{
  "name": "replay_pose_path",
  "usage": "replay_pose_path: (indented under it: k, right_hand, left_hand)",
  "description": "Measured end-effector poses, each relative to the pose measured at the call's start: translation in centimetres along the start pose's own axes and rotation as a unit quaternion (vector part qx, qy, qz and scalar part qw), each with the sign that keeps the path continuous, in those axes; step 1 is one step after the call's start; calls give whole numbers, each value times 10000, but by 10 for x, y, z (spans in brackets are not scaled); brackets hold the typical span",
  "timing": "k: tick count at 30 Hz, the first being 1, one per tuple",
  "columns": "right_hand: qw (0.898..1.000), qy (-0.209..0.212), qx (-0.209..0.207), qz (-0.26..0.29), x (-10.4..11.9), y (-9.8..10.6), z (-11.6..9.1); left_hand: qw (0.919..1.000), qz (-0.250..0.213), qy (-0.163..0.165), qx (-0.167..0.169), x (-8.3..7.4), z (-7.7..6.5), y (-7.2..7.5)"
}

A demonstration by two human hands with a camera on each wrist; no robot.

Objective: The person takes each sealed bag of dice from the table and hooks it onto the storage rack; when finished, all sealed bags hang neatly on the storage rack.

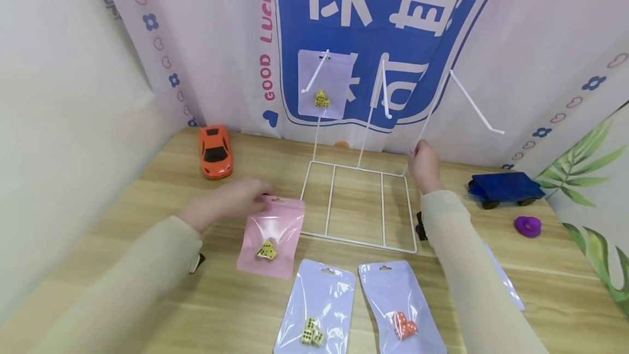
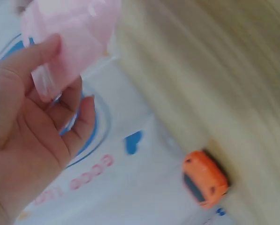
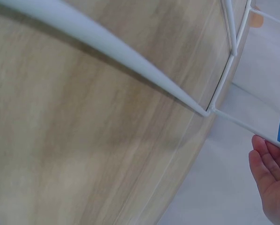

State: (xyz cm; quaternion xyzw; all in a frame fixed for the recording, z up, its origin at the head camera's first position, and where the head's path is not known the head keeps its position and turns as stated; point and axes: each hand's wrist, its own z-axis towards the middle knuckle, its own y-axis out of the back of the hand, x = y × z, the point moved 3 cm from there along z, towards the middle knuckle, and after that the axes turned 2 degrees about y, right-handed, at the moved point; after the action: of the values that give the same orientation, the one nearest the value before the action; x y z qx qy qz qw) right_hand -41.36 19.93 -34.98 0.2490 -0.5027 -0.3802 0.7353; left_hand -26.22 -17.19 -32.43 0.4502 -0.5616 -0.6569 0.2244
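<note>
My left hand [image 1: 231, 201] pinches a pink zip bag [image 1: 255, 236] near its top edge, thumb on one face in the left wrist view. Yellow dice [image 1: 267, 251] show through the bag's window. With curled fingers, my right hand [image 1: 425, 165] holds the right upright [image 3: 245, 126] of a white wire display rack [image 1: 354, 242]. The rack has three arms; on the left one hangs a lilac bag [image 1: 339, 81] with yellow dice. Two more lilac bags lie in front: one [image 1: 324, 294] holds pale yellow dice, the other [image 1: 388, 288] red dice.
An orange toy car [image 1: 215, 152] stands at the back left. At the right are a blue toy vehicle [image 1: 506, 187] and a small purple ring-like object [image 1: 528, 226]. Another flat bag edge [image 1: 511, 287] shows beside my right sleeve. A printed curtain [image 1: 226, 70] hangs behind the rack.
</note>
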Motion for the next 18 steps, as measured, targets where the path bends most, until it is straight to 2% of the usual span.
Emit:
replay_pose_path:
  k: [4, 8, 15, 18]
  right_hand:
    - [10000, 29, 44, 17, -1, 0, -1]
    - [10000, 72, -3, -9, -2, 1, -2]
    - [10000, 47, 27, -51, 1, 2, -4]
    - [10000, 23, 70, -26, 2, 1, -3]
  left_hand:
    - [9963, -219, -701, -452, -20, -15, 24]
    - [9895, -220, -1085, -930, -40, -24, 50]
    - [9802, -46, -1049, -1681, -72, -28, 96]
    - [9738, -82, -1067, -2006, -86, -29, 115]
